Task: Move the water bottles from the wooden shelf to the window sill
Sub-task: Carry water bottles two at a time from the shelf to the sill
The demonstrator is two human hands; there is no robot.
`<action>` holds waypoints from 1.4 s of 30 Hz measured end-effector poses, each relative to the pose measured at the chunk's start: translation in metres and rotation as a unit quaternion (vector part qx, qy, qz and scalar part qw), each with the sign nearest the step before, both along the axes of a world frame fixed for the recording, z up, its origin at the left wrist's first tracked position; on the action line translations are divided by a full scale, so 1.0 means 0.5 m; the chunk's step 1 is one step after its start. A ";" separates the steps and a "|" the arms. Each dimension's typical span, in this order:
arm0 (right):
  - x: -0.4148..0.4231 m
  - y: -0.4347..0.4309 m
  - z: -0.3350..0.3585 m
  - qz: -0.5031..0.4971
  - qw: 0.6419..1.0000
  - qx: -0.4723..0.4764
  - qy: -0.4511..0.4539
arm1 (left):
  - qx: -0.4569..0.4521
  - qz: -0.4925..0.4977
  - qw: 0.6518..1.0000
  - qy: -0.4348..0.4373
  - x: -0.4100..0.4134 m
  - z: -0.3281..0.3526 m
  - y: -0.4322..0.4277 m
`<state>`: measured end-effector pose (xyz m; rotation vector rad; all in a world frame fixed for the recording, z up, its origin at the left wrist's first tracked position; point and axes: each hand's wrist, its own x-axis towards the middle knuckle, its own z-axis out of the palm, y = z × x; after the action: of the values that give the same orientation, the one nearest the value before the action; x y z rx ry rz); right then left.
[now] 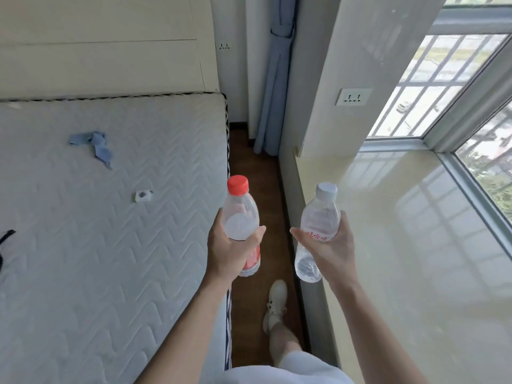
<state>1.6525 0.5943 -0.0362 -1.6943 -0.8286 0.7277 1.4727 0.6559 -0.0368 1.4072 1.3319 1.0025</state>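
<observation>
We find the left hand wrapped round a red-capped bottle, held upright. The right hand grips a white-capped bottle (clear water visible inside) beside the window sill.

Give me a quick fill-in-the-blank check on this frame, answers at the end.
The left hand grips one bottle with a ____ cap.
The right hand grips the other bottle with a ____ cap.
The window sill lies on the person's ____ side.
Missing words: red; white; right.
</observation>
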 end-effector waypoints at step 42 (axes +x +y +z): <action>0.624 0.604 -0.048 -0.537 0.842 -0.012 0.054 | -0.041 -0.560 0.827 0.026 0.919 -0.045 0.845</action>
<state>1.9643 0.8962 -0.0601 -1.7789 0.2794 0.0320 1.9321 1.0786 -0.0593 1.7667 0.3600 0.0957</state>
